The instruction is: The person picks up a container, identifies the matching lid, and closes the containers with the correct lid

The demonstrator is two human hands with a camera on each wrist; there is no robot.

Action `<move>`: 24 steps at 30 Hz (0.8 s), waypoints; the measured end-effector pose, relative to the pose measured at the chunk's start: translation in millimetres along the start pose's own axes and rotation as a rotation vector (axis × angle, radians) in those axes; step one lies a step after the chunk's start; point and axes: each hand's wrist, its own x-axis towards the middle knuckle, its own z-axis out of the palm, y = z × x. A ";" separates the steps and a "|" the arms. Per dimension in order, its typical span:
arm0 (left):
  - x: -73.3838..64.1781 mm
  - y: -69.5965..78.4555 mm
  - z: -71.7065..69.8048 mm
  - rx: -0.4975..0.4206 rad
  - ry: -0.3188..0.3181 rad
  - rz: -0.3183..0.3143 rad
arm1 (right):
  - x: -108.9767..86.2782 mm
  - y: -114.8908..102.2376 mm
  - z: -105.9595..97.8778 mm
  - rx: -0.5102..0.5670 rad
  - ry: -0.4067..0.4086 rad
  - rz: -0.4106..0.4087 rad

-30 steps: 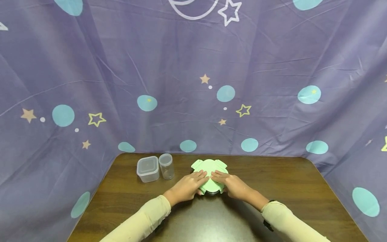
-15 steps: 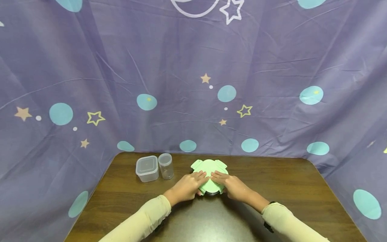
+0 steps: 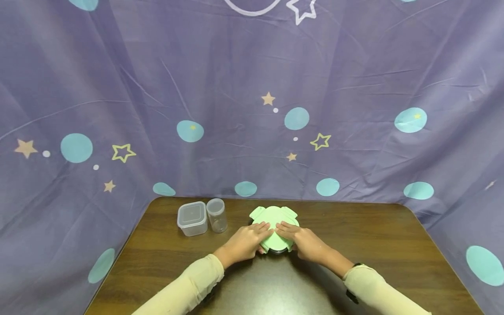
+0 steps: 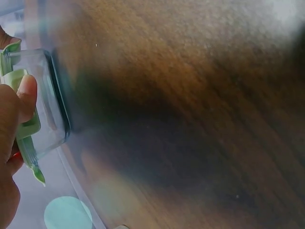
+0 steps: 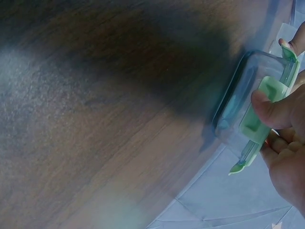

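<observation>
A round glass food container (image 4: 53, 102) with a light green snap lid (image 3: 273, 214) stands on the table between my hands. My left hand (image 3: 243, 243) lies over the lid's left side, fingers on top. In the left wrist view its thumb (image 4: 28, 90) presses a green side clip (image 4: 29, 128). My right hand (image 3: 308, 245) mirrors this on the right, its thumb (image 5: 263, 106) on another clip (image 5: 252, 125) in the right wrist view. That clip lies down along the glass wall. Two rear clips (image 3: 290, 213) stick outward at the back of the lid.
A square clear plastic box (image 3: 192, 218) with a lid stands at the back left of the brown wooden table (image 3: 354, 227). Beside it is a clear cylindrical jar (image 3: 217, 216) with a lid. A purple patterned cloth (image 3: 236, 166) hangs behind the table and at both sides.
The head view has shifted slightly. Both hands keep the same place and hold on the container.
</observation>
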 end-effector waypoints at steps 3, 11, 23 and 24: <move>0.2 0.2 0.2 0.011 -0.002 -0.001 | -0.3 0.0 -0.5 -0.005 0.003 -0.006; 0.7 2.1 2.0 0.021 -0.014 -0.013 | -0.2 1.3 0.3 -0.012 0.003 -0.010; 1.3 3.3 10.6 0.021 0.058 -0.028 | -1.8 1.7 2.2 -0.001 -0.003 0.019; 1.6 3.3 11.8 0.017 0.066 -0.027 | -2.2 2.3 2.1 -0.003 0.000 0.016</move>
